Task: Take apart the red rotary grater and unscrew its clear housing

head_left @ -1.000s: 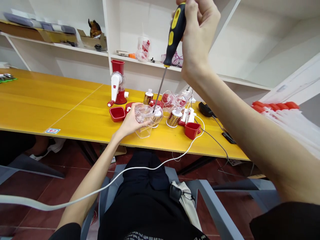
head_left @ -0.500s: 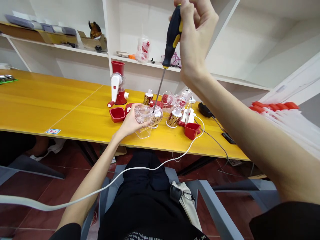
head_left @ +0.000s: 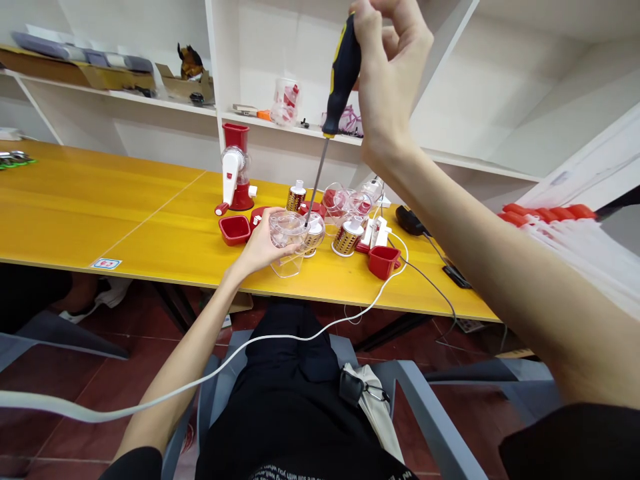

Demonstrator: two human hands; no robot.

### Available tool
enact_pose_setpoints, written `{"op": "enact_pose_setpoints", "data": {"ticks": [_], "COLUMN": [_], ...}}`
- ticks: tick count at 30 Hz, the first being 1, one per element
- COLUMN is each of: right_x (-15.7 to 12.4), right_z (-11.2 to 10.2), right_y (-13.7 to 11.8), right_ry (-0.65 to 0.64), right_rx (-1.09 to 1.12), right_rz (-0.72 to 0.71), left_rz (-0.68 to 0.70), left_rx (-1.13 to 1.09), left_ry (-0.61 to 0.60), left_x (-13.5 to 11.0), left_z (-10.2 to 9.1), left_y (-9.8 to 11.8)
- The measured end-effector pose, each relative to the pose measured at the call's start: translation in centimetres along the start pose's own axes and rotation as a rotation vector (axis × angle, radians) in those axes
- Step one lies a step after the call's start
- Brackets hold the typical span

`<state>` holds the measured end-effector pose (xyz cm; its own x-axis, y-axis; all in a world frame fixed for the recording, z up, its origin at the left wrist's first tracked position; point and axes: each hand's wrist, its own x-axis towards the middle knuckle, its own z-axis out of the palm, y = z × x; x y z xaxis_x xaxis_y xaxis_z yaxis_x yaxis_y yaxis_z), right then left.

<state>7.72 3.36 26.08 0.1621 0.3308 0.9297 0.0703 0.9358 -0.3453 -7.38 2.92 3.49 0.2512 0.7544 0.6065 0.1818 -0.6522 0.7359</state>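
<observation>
My left hand (head_left: 260, 245) is wrapped round a clear plastic housing (head_left: 289, 241) held just above the near edge of the yellow table (head_left: 125, 220). High above it, my right hand (head_left: 393, 73) pinches the black and yellow handle of a screwdriver (head_left: 340, 77). Its thin metal shaft runs down and its tip sits inside the top of the clear housing. Right behind the housing lie metal grater drums (head_left: 347, 235) and more clear parts (head_left: 345, 199).
An assembled red and white rotary grater (head_left: 235, 170) stands behind, with red trays (head_left: 234, 228) (head_left: 384, 260) on either side of the parts. A white cable (head_left: 250, 347) crosses my lap, a black cable (head_left: 430, 277) trails right. White shelves (head_left: 280, 117) hold clutter. Red and white stacked parts (head_left: 565, 227) sit at right.
The screwdriver handle has turned in my right fingers, showing less of its yellow side. My fingers have regripped slightly. The left hand and clear housing have stayed in place.
</observation>
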Motion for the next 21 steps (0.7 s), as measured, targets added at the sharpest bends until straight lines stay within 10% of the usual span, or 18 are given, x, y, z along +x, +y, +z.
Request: {"op": "enact_pose_setpoints", "data": {"ticks": [21], "right_x": [1.4], "right_z": [-1.5], "right_y": [2.3], "right_ry": [-0.098], "right_rx": [-0.174], "right_rz": [-0.144], "left_rz": [0.001], "left_rx": [0.005], "left_ry": [-0.008], "left_x": [0.1], "left_z": [0.0], "left_y": [-0.3]}}
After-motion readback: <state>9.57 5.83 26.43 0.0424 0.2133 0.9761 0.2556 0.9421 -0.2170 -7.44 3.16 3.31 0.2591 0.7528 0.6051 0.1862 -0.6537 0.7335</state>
